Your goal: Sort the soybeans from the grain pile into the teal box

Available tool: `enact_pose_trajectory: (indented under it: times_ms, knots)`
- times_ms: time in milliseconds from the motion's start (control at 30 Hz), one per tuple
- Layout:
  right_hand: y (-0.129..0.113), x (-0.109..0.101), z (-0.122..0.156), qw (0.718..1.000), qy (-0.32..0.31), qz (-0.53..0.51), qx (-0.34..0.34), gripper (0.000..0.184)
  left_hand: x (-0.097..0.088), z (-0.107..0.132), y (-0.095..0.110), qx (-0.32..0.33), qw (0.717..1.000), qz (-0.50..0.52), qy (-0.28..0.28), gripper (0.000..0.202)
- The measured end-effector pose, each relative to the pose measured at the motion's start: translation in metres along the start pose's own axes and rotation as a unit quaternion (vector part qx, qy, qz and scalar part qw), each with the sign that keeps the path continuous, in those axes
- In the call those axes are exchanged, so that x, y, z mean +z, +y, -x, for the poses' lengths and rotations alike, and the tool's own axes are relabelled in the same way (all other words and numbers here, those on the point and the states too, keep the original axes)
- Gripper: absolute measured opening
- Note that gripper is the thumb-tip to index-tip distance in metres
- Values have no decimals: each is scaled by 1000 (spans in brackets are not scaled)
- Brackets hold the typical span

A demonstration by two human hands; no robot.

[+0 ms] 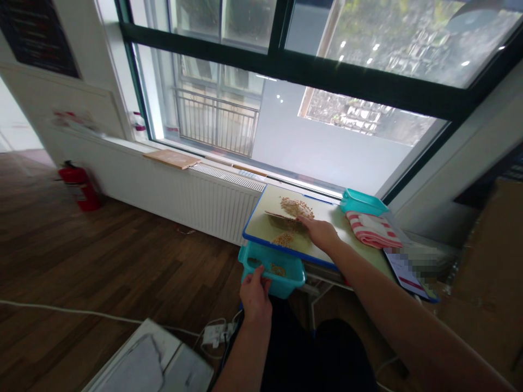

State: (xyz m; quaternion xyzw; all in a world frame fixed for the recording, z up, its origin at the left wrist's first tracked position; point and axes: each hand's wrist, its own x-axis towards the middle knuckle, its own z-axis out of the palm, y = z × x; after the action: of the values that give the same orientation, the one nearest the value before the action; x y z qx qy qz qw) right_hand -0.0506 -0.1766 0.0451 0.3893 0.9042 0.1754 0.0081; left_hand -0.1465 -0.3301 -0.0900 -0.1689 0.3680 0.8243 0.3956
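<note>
A pale board with a blue rim [261, 220] lies on the table by the window. On it are a larger heap of small tan grains [296, 207] and a smaller heap [283, 239] near the front edge. My right hand [321, 231] is closed on a flat brown scraper [281, 216] lying between the two heaps. My left hand [255, 294] grips the near rim of a teal plastic bin [286, 280] held just below the board's front edge. A few grains lie inside that bin.
A second teal bin [362, 201] and a red-striped cloth [371, 228] sit to the right on the table. A white radiator [212, 198] runs under the window. A red fire extinguisher [79, 185] stands at left. A power strip [216, 333] and cable lie on the wood floor.
</note>
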Motion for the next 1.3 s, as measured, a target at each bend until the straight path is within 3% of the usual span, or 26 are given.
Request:
enact_pose_trajectory:
  times_ms: [333,900,1300]
  knots:
    - [-9,-5,21,995,27,-35,-84,44,2,9,-2,-12,1000,-6,-11,23]
    - [-3,-4,35,985,55,-78,-145,39,3,14,-7,1,1000,-24,-20,16]
    - [1,-1,45,960,55,-186,-202,37,7,12,0,-4,1000,-31,6,17]
